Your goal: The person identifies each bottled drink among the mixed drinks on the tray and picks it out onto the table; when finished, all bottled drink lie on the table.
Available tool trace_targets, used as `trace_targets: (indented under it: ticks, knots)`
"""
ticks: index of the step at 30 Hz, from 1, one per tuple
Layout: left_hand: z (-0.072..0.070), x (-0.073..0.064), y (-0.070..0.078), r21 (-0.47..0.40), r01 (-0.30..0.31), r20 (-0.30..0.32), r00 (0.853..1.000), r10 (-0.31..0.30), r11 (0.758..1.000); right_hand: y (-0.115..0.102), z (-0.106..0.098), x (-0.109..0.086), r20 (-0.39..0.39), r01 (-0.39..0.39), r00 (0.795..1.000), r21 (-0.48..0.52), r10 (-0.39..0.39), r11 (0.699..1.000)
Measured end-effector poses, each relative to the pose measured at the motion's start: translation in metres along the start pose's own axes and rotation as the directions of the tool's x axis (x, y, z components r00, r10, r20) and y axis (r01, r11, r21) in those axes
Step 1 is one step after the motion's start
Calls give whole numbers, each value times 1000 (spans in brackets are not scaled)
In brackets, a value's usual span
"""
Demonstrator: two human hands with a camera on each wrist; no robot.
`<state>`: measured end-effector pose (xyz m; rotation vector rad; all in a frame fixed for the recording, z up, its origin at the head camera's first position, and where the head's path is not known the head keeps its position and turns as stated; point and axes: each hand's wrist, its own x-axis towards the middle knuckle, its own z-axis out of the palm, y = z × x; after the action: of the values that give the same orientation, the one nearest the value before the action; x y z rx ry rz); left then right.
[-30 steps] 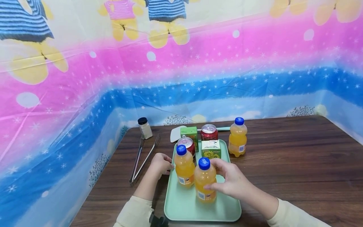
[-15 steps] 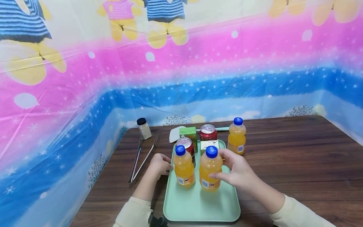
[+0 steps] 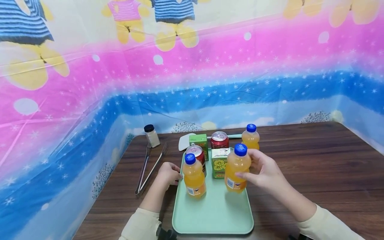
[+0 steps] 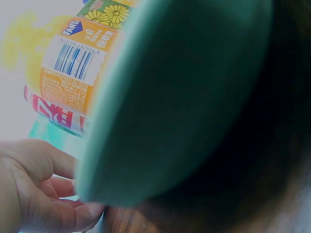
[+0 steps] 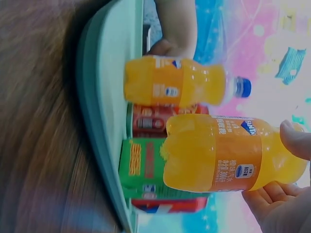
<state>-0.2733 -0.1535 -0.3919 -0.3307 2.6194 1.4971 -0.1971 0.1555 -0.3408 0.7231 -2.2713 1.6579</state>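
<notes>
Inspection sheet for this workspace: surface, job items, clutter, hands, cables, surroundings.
Surface: dark wood-grain table, pale green tray on it.
Held bottle: orange drink, raised over the tray's right side.
Second bottle: upright, tray's left side.
Third bottle: beyond the held one, partly hidden.
Near can, near carton: on tray.
Far can, far carton: behind those; on tray or not, cannot tell.
Clutter: tongs, black-lidded jar, white spatula.
Left hand: grips tray's left edge.
Right hand: holds bottle.
Cables: nothing seen.
Surroundings: printed cloth behind table.
</notes>
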Motion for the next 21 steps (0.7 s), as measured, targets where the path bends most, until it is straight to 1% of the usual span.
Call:
trace_targets:
  ticks: [5, 11, 18, 21]
  knots:
    - [0, -1, 1, 7, 10, -4, 1000, -10, 1000, 5, -12, -2, -56, -30, 998, -78, 26, 997]
    - [0, -2, 4, 10, 4, -4, 1000, -4, 1000, 12, -25, -6, -129, -35, 992, -158, 15, 987]
    - [0, -3, 2, 2, 8, -14, 1000, -8, 1000, 24, -35, -8, -163, -87, 985, -218, 51, 972]
    - [0, -2, 2, 1, 4, -13, 1000, -4, 1000, 30, -37, -7, -168, -100, 984, -221, 63, 970]
